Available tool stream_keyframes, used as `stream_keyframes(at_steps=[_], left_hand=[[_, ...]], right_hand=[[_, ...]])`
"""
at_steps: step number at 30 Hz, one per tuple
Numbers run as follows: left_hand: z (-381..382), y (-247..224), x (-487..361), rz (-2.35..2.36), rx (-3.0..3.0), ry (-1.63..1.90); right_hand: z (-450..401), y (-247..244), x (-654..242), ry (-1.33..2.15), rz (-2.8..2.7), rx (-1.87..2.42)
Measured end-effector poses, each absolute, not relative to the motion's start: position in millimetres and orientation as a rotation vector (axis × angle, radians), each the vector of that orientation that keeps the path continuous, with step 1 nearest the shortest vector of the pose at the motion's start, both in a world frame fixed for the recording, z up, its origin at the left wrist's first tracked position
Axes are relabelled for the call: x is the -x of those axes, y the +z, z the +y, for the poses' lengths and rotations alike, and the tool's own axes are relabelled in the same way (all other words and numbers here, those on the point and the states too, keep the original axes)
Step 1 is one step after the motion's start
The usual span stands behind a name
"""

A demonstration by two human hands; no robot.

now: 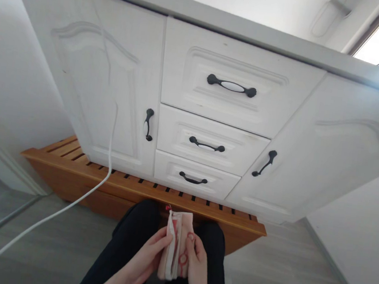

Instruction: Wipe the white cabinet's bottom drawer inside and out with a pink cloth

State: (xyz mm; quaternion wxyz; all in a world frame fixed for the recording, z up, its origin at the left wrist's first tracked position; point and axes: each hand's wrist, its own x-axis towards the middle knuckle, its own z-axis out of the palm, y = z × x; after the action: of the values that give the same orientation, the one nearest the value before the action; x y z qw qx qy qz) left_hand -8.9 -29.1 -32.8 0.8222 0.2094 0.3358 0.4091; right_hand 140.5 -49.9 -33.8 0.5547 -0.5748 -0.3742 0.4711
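Between my hands is a small pink pouch [184, 251] with a pale zipper edge, red ring-like marks on its right side and a small red pull at its top left corner. It is spread a little, and a strip of red shows inside the opening. My left hand [151, 251] pinches its left edge, thumb on top. On the right edge, my right hand [199, 257] grips it with the thumb on the front. The pouch is above my dark-clothed knees. What lies deeper inside it cannot be made out.
In front stands a white cabinet [213, 117] with drawers and doors with dark handles. It rests on a slatted wooden bench [70, 169] just beyond my knees. A white cable [47, 218] runs from the cabinet top down to the lower left. Grey wood-look floor [273, 274] lies around.
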Motion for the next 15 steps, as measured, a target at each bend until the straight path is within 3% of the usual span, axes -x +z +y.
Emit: stream_keyframes(at_steps=[6,15], left_hand=[[-27,-29,9,0.73,-0.413,0.888],[-18,-28,1,0.943,-0.774,0.947]], right_hand=[[-53,-24,-137,1.14,-0.832,1.382],[-52,-21,-127,0.725,-1.268,1.44]])
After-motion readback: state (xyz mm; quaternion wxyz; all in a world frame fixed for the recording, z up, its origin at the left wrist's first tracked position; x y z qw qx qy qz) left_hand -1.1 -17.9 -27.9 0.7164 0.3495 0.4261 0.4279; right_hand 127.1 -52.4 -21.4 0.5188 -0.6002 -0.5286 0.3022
